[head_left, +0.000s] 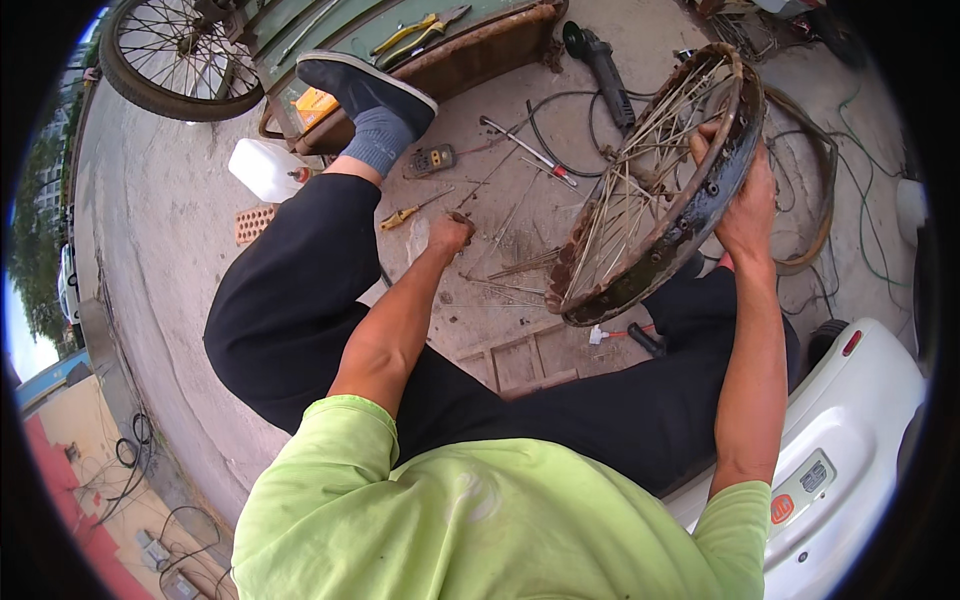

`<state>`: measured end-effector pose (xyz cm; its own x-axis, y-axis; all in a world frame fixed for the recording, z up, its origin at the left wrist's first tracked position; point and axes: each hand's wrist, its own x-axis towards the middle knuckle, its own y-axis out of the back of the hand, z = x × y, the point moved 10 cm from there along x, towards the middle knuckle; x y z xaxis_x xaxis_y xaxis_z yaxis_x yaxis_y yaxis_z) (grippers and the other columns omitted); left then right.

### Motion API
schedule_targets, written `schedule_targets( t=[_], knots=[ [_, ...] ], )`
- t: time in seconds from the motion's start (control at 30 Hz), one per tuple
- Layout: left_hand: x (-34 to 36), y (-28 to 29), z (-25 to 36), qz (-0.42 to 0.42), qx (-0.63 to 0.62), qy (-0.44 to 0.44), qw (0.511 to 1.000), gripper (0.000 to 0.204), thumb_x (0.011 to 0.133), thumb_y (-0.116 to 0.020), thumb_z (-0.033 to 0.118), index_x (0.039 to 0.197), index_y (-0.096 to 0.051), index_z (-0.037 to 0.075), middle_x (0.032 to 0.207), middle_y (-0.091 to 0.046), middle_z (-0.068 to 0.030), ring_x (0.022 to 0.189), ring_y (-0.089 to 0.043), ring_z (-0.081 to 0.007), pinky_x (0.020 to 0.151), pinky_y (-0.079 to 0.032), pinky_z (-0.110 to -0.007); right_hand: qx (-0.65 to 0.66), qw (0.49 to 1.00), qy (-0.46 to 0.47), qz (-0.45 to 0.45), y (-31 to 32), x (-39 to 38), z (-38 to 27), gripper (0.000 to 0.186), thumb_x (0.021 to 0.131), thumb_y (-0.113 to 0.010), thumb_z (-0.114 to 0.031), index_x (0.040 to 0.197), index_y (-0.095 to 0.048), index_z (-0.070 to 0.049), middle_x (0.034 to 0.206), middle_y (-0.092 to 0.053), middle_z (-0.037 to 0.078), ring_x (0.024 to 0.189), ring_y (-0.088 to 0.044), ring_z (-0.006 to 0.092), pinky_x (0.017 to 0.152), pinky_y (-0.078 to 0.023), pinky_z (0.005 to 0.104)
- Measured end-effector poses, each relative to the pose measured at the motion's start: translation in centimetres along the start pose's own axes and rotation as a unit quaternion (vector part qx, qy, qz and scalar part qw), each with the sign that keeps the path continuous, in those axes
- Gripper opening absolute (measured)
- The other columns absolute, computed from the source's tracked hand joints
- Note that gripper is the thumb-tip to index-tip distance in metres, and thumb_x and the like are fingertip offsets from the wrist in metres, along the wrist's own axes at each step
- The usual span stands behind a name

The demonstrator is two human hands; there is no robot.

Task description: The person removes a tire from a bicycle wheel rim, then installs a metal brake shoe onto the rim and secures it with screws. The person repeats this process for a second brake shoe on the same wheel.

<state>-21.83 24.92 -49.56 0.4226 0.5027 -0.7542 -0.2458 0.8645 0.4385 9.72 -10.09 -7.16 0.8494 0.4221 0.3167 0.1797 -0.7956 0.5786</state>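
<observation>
My right hand (748,200) is closed round the rim of a rusty spoked wheel (655,268), which stands tilted on the right side. The thumb lies on the spoke side and the palm on the outer side. Low over the concrete, my left hand (452,232) has its fingers curled in; whatever it holds, if anything, is hidden. Beside it lies a yellow-handled screwdriver (402,216). Loose metal spokes (518,286) are scattered between that hand and the wheel. A small meter (430,161) rests beyond the left hand.
An angle grinder (606,82) with its cable lies beyond the wheel. A green metal cart (340,30) carries pliers (412,38). A white jug (264,170) and a perforated brick (254,223) sit left. White vehicle bodywork (850,400) stands at right, a loose tyre (826,205) behind the wheel.
</observation>
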Motion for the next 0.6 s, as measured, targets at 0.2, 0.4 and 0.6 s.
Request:
schedule_targets(
  t=[0.2, 0.4, 0.6],
  knots=[
    [3.8, -0.5, -7.5, 0.021, 0.306, 0.007, 0.952, 0.020, 0.087, -0.074, 0.018, 0.095, -0.078, 0.000, 0.084, -0.077, -0.0143, 0.073, -0.076, -0.0229, 0.063, -0.060, -0.038, -0.055, 0.997, 0.052, 0.011, 0.1, 1.4, -0.2, 0.030, 0.096, -0.084, -0.021, 0.117, -0.072, -0.004, 0.102, -0.075, 0.008, 0.093, -0.071, 0.0198, 0.087, -0.055, 0.0350],
    [4.4, -2.8, -10.9, -0.039, 0.463, -0.065, 0.883, 0.023, 0.085, -0.074, 0.021, 0.095, -0.082, 0.002, 0.096, -0.081, -0.0176, 0.087, -0.079, -0.0310, 0.077, -0.062, -0.043, -0.003, 0.997, -0.077, -0.016, 0.4, 2.1, 3.2, 0.035, 0.102, -0.077, -0.027, 0.127, -0.072, -0.004, 0.116, -0.075, 0.007, 0.105, -0.069, 0.0172, 0.093, -0.054, 0.0334],
    [2.8, -7.6, -12.4, -0.076, 0.500, -0.062, 0.861, 0.026, 0.084, -0.072, 0.025, 0.096, -0.084, 0.005, 0.093, -0.081, -0.0165, 0.089, -0.080, -0.0318, 0.081, -0.062, -0.044, 0.055, 0.992, -0.105, -0.047, 0.1, 2.2, 4.8, 0.048, 0.106, -0.071, -0.028, 0.147, -0.061, -0.005, 0.125, -0.074, 0.007, 0.116, -0.069, 0.0188, 0.094, -0.056, 0.0346]
  ],
)
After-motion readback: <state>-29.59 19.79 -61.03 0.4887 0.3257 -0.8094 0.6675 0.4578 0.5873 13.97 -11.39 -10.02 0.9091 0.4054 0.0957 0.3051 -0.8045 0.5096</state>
